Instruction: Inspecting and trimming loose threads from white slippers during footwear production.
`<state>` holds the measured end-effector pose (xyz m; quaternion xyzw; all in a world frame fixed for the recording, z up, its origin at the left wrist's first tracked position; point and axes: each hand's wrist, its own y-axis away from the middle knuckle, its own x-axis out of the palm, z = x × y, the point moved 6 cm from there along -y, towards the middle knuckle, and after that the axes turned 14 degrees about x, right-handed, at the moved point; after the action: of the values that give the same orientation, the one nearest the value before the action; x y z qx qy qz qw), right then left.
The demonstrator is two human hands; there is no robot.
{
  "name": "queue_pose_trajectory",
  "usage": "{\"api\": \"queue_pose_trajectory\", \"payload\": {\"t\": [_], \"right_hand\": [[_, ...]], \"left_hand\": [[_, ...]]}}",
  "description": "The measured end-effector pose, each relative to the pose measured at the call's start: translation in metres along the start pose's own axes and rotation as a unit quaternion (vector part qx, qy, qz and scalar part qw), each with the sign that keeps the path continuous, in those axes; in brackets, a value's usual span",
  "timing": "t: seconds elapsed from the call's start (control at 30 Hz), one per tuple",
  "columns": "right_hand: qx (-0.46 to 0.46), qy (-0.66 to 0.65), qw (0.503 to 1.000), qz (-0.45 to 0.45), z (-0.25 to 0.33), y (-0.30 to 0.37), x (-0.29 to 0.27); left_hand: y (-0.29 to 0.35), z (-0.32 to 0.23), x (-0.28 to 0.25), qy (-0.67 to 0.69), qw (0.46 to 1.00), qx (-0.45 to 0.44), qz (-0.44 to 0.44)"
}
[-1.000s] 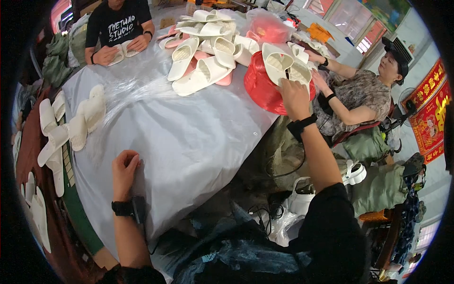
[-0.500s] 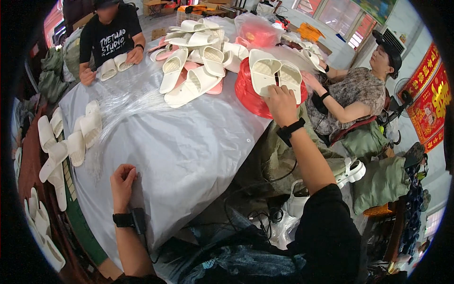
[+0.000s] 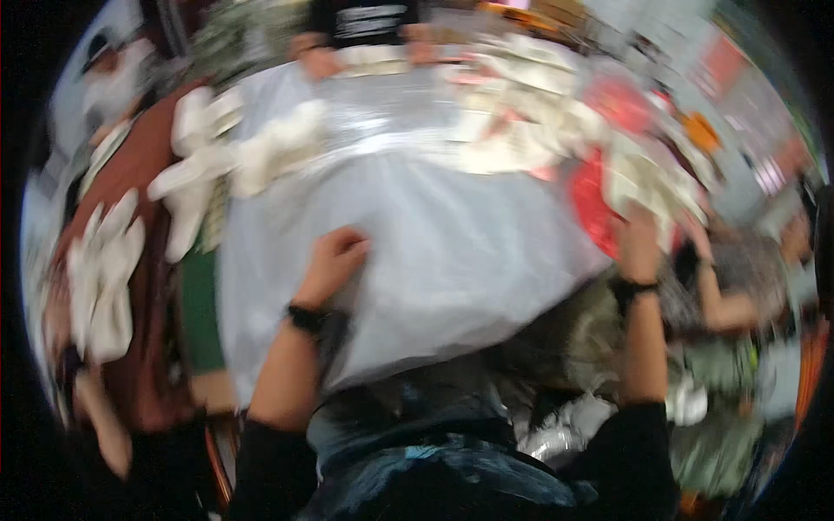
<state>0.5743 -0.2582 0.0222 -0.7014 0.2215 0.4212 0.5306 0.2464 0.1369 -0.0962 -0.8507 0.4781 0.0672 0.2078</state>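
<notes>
The view is smeared by motion. At the right edge of the table, my right hand (image 3: 638, 236) grips a pair of cream slide slippers (image 3: 645, 181) beside a red plastic bundle (image 3: 592, 204). Over the grey plastic sheet (image 3: 452, 234), my left hand (image 3: 337, 260) has its fingers curled loosely in, with nothing visible in them. Beyond it to the left lie several cream slippers (image 3: 278, 148). A large heap of cream slippers (image 3: 517, 113), with some pink ones among them, fills the far right part of the table.
Across the table a person in black (image 3: 365, 22) has both hands by a pair of slippers (image 3: 373, 61). Another person (image 3: 738, 269) sits at the right, close to my right hand. More slippers (image 3: 109, 269) lie on a brown surface (image 3: 156, 347) at the left, where a person's forearm (image 3: 100, 417) shows.
My view has swung to the left, so the table and people appear shifted right. My right hand still holds the slippers by the red bundle; my left hand stays curled over the sheet.
</notes>
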Motion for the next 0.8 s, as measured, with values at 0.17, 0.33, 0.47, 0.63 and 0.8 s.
{"api": "queue_pose_trajectory", "payload": {"t": [0.17,0.33,0.47,0.63,0.8], "right_hand": [[-0.079,-0.121,0.989,-0.033,0.045,0.013,-0.049],[-0.207,-0.258,0.943,0.028,0.168,0.03,-0.065],[-0.265,-0.353,0.895,0.06,0.265,0.043,-0.056],[-0.273,-0.416,0.862,0.093,0.34,0.05,-0.059],[-0.263,-0.446,0.846,0.127,0.366,0.054,-0.037]], "left_hand": [[-0.013,-0.038,0.012,-0.049,0.995,0.078,0.024],[-0.007,-0.047,0.004,-0.075,0.991,0.091,0.067],[0.005,-0.081,-0.026,-0.18,0.971,0.104,0.119],[0.045,-0.132,-0.108,-0.272,0.956,0.103,0.031],[0.123,-0.178,-0.225,-0.52,0.836,0.071,-0.159]]}}
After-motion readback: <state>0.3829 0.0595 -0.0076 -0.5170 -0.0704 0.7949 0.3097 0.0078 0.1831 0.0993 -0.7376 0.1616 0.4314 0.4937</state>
